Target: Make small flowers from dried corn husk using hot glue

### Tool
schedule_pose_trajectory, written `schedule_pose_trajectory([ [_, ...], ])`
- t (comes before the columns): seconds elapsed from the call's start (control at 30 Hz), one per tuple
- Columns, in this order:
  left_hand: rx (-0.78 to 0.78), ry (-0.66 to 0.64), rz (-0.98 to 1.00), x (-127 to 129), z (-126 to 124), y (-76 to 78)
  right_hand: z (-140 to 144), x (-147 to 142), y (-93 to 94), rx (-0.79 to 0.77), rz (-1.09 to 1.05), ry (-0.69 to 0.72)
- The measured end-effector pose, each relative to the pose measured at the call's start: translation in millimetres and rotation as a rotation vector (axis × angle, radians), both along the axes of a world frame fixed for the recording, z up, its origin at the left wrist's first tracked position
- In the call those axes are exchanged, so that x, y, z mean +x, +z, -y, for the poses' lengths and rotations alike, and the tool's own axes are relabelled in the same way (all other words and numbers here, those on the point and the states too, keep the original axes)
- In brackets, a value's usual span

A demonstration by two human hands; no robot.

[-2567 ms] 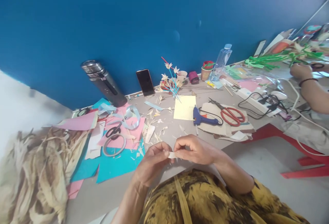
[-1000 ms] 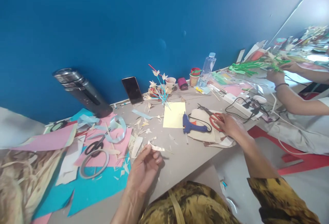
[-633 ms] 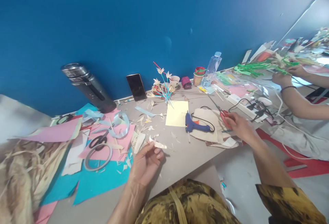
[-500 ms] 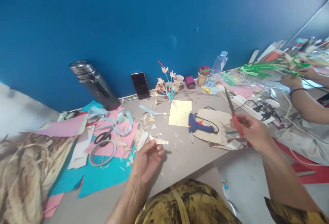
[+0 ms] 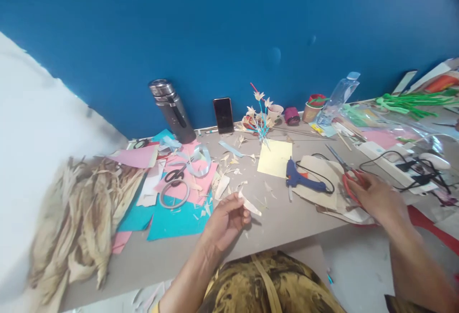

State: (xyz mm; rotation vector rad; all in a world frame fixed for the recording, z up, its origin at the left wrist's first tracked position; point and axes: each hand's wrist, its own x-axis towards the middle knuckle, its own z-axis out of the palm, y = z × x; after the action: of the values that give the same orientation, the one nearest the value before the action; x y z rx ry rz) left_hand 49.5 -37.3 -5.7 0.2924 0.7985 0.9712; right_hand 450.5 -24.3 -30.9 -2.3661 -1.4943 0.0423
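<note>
My left hand pinches a small pale petal-shaped piece of dried husk between thumb and fingers, above the table's front part. Scattered husk scraps lie just beyond it. On the right, my right hand is closed around the red handles of a pair of scissors, whose blades point away and to the left. The scissors are low beside a beige folded piece, which carries part of a blue hot glue gun. Whether the scissors touch the table I cannot tell.
Husk flowers on blue stems stand behind a yellow paper. Dark scissors, a tape roll and coloured papers lie left, near a husk pile. A thermos, phone, bottle and power strip stand around.
The view has turned left, so things sit further right. My right hand has lowered the scissors from upright to nearly flat near the beige piece. My left hand still pinches the husk piece.
</note>
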Motion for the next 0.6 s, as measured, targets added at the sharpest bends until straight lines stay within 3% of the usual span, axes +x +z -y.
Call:
schedule_pose_trajectory([
  [0.1, 0.073, 0.02, -0.142, -21, -5, 8.6, -3, 5, -12.1, -0.076, 0.049, -0.015],
  [0.23, 0.317, 0.26, -0.45, -85, -28, 36.4, -2, 3, -20.2, -0.059, 0.082, 0.028],
  [0.3, 0.372, 0.363, -0.506, -122, -41, 51.1, 1, 2, -17.8, 0.006, 0.09, 0.071],
  [0.4, 0.389, 0.394, -0.517, -164, -54, 65.5, 4, -11, 0.0, 0.162, 0.08, 0.121],
  [0.47, 0.371, 0.466, -0.517, -179, -57, 68.7, -1, -39, 21.9, 0.226, -0.024, 0.14],
  [0.53, 0.356, 0.537, -0.49, -184, -56, 68.3, -13, -89, 48.3, 0.241, -0.187, 0.242],
  [0.6, 0.343, 0.574, -0.458, -182, -51, 66.6, -31, -161, 73.3, 0.217, -0.287, 0.57],
])
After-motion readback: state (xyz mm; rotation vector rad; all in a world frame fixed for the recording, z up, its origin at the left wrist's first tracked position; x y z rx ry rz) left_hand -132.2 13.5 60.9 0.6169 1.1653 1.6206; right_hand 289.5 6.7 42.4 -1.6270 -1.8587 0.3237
